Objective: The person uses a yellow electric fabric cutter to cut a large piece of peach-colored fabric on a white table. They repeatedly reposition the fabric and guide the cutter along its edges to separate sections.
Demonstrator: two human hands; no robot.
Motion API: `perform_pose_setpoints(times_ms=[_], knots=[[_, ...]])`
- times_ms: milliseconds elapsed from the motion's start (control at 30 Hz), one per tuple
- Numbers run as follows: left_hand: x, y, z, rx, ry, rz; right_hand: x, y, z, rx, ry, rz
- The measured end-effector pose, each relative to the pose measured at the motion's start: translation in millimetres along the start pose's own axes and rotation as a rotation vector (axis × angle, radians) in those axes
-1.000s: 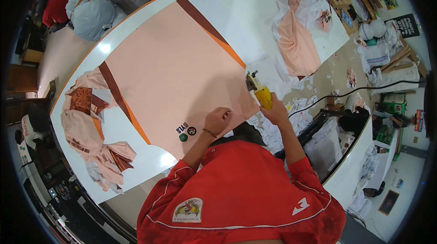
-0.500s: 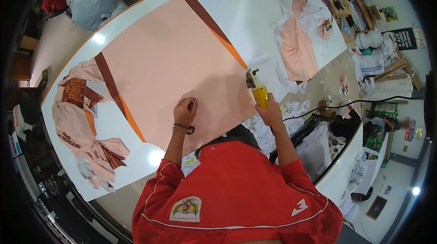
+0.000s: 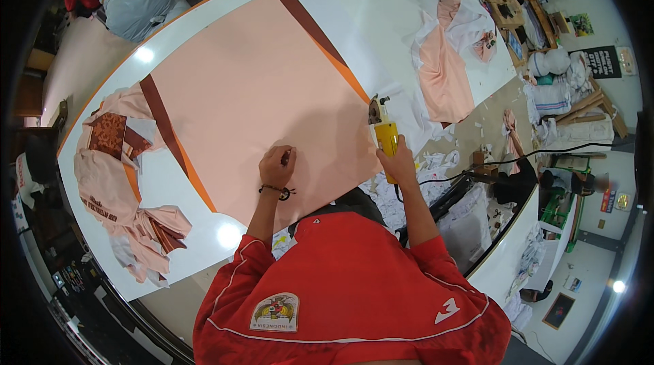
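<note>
A large pale-pink fabric panel [image 3: 238, 86] with brown and orange stripes along two sides lies flat on the white table. My right hand [image 3: 400, 163] is wrapped round the yellow body of an electric fabric cutter [image 3: 386, 135]. Its round blade head stands at the panel's right edge, by the lower end of the orange stripe. My left hand [image 3: 276, 167] rests on the panel near its close edge, fingers curled in. A small dark patch shows inside those fingers, but I cannot make out what it is.
Crumpled pink garment pieces [image 3: 109, 181] lie at the table's left end. More pink and white cut fabric [image 3: 444, 72] lies at the far right. A black cord [image 3: 514, 159] runs off rightward. White scraps [image 3: 395, 198] are heaped below the table edge. Another person [image 3: 521, 181] is at right.
The cutter's handle has swung a little leftward, so it stands straighter, and my right hand has shifted with it. My left hand stays put. At right, a pink cloth by the other person has risen.
</note>
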State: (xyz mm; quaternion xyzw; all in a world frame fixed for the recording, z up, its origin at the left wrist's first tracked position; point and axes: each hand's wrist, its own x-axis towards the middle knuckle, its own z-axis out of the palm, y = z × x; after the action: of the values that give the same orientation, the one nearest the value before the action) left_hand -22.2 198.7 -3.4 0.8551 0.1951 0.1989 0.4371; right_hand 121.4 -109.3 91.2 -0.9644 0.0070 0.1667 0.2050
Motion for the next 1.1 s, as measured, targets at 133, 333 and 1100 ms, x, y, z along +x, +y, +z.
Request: perform_pose_setpoints(times_ms=[133, 333, 1100], knots=[[0, -1, 0, 0.035, -0.006, 0.018, 4, -7, 2, 0.014, -0.002, 0.035], [1, 1, 1, -0.018, 0.066, 0.062, 13, -15, 7, 0.032, 0.005, 0.089], [-6, 10, 3, 0.226, 0.164, 0.194, 74, 30, -62, -0.220, -0.140, -0.226]])
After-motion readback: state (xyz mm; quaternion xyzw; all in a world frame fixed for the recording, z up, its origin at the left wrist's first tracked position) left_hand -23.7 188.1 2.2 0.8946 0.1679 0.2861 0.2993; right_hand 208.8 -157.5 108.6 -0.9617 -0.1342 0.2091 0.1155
